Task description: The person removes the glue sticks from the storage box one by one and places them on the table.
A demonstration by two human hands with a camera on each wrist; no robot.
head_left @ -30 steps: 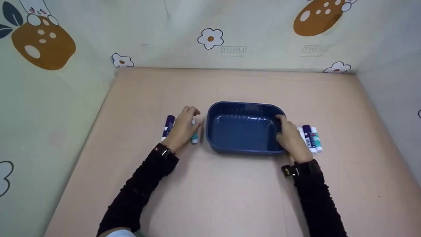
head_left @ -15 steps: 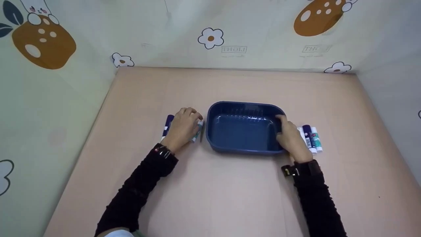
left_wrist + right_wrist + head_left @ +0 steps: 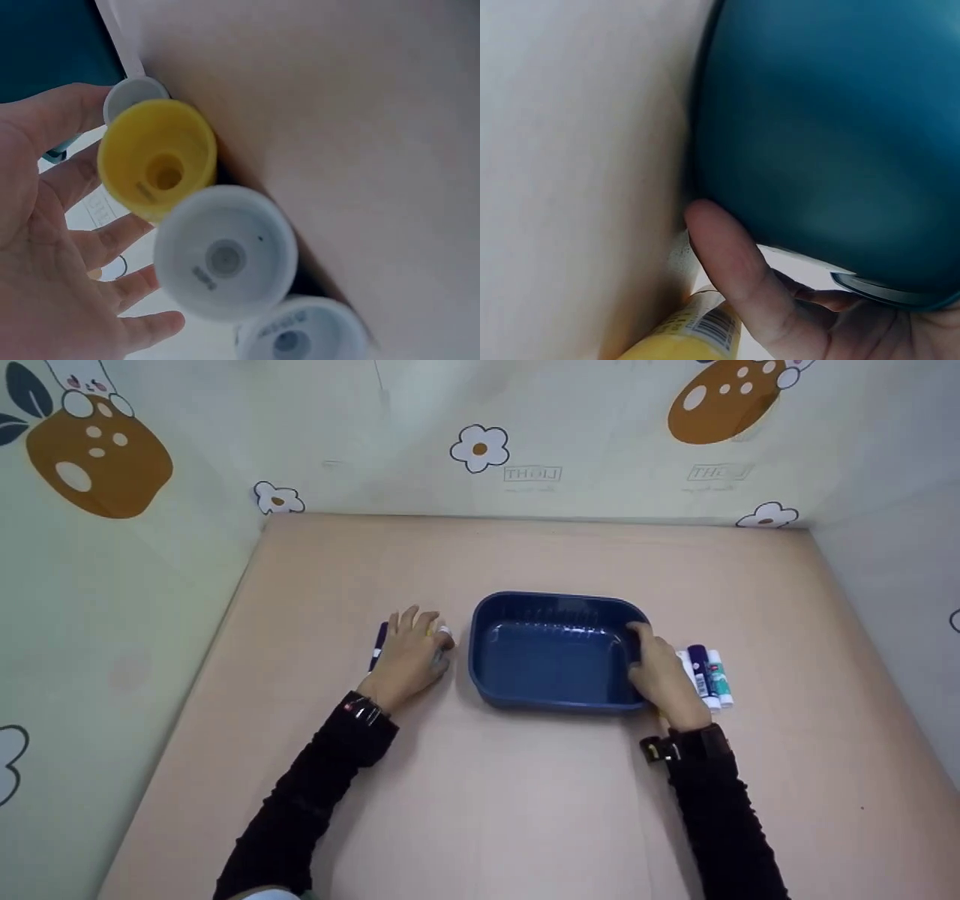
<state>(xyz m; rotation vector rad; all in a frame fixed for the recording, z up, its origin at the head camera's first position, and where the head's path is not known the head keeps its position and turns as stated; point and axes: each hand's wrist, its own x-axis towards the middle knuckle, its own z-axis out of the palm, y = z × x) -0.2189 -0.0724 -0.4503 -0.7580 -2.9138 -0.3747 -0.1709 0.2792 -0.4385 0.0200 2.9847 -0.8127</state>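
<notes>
My left hand [image 3: 414,639] lies over several glue sticks just left of a dark blue tub [image 3: 555,697], fingers stretched out and touching them. A purple stick [image 3: 377,645] shows at its left edge and a white cap [image 3: 444,631] at its right. In the left wrist view the fingers [image 3: 97,247] are spread beside stick ends: one yellow end [image 3: 157,161] and white ends [image 3: 225,255]. My right hand [image 3: 645,651] grips the tub's right rim, with the thumb over the edge. In the right wrist view a finger [image 3: 735,270] presses the tub wall [image 3: 832,135].
More glue sticks [image 3: 709,676] lie side by side just right of my right hand, and a yellow one [image 3: 694,334] lies under it. Patterned walls [image 3: 480,442] close in the pink tabletop [image 3: 495,802] at the back and both sides.
My left hand has slid a little to the left and flattened over the sticks, so the teal stick is now hidden under it. The right hand and tub have not moved.
</notes>
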